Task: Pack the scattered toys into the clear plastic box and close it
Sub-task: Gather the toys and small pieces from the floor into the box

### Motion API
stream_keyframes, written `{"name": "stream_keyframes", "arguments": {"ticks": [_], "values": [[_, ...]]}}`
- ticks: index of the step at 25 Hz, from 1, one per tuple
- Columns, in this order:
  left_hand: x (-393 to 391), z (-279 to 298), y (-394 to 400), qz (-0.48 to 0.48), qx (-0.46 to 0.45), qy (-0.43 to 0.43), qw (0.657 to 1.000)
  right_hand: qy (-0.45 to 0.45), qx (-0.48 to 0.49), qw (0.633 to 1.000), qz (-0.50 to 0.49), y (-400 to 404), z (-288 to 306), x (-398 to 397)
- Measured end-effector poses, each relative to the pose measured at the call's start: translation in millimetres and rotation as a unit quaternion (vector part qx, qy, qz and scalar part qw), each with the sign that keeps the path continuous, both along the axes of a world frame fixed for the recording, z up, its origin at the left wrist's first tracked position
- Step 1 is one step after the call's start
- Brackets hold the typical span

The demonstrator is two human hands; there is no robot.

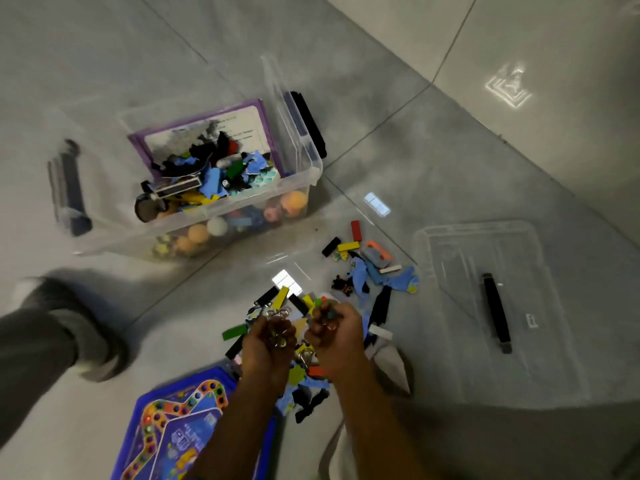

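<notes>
Metal rings (275, 315) seemingly fill both grips: left hand (268, 344), right hand (334, 336).

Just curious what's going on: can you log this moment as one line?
left hand: grips metal rings | right hand: grips small toys | clear box: open, part-filled | lid: on floor | loose toys: remain

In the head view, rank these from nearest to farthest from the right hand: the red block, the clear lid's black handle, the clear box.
From the right hand:
1. Red block, on the floor straight ahead.
2. Black handle on the clear lid, off to the right.
3. Clear box, ahead and left.
</notes>
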State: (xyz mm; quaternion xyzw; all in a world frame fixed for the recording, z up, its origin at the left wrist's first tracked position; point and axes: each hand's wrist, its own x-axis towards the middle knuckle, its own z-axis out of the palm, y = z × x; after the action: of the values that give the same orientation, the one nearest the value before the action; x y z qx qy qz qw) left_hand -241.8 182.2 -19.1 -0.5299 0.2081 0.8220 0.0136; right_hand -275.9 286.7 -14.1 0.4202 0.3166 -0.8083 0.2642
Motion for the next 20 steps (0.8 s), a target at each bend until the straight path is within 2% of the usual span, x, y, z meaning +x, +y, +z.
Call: {"name": "stream_keyframes", "arguments": {"ticks": [2,4,8,13,16,20], "values": [[31.2,18.2,-3.3,0.038,0.008,0.035,0.999,0.005,-0.014,1.000,0.009,-27.8,24.1,34.3],[55.3,34.3,-7.5,0.045,0.004,0.054,0.998,0.008,0.024,0.999,0.021,-45.9,39.6,62.6],[81.9,51.0,-19.9,0.082,0.019,0.032,0.996,0.037,0.076,0.994,0.063,-71.3,64.1,102.2],[108.0,67.8,-35.5,0.077,0.007,0.006,0.997,0.055,0.108,0.989,0.086,-98.9,76.4,120.8],[112.8,55.7,-50.4,0.115,0.016,0.038,0.993,0.098,0.149,0.975,0.130,-114.8,79.4,128.3],[95.1,24.2,-76.2,0.157,0.013,0.086,0.984,0.176,0.269,0.936,0.142,-109.2,63.7,97.1]]}}
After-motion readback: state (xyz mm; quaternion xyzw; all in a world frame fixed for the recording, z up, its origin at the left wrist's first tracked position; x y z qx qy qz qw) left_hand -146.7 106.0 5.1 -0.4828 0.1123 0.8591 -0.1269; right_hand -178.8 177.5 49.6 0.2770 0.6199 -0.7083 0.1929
